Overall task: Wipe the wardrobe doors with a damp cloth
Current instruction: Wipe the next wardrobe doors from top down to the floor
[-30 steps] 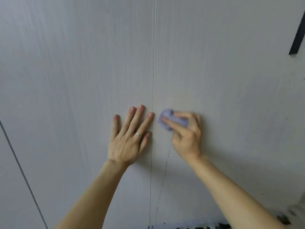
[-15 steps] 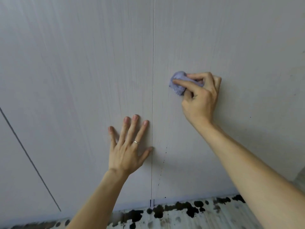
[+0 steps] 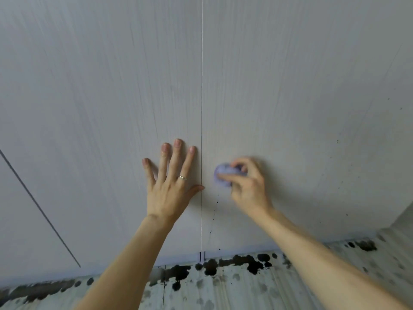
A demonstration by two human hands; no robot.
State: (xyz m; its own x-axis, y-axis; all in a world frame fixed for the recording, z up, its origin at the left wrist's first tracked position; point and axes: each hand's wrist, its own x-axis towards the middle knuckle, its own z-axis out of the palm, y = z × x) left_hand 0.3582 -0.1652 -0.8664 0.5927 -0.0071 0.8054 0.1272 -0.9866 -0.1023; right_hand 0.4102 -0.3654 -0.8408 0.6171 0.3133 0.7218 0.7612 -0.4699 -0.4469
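Two pale grey wardrobe doors fill the view, the left door [image 3: 100, 108] and the right door [image 3: 301, 97], split by a thin vertical seam. My left hand [image 3: 169, 186] lies flat on the left door with fingers spread, its thumb tip at the seam. My right hand [image 3: 248, 186], blurred by motion, grips a small bunched lilac cloth [image 3: 221, 175] and presses it on the right door just right of the seam. Most of the cloth is hidden under the fingers.
A tiled floor [image 3: 223, 287] with black blotches runs along the foot of the doors. A dark diagonal line [image 3: 40, 209] crosses the far left panel. Small dark specks dot the right door [image 3: 339, 186]. A pale surface edge shows at the far right [image 3: 402, 218].
My right hand went up the right door with the cloth, then came back down beside the seam. My left hand stayed flat on the left door. The view tilted down, showing more floor.
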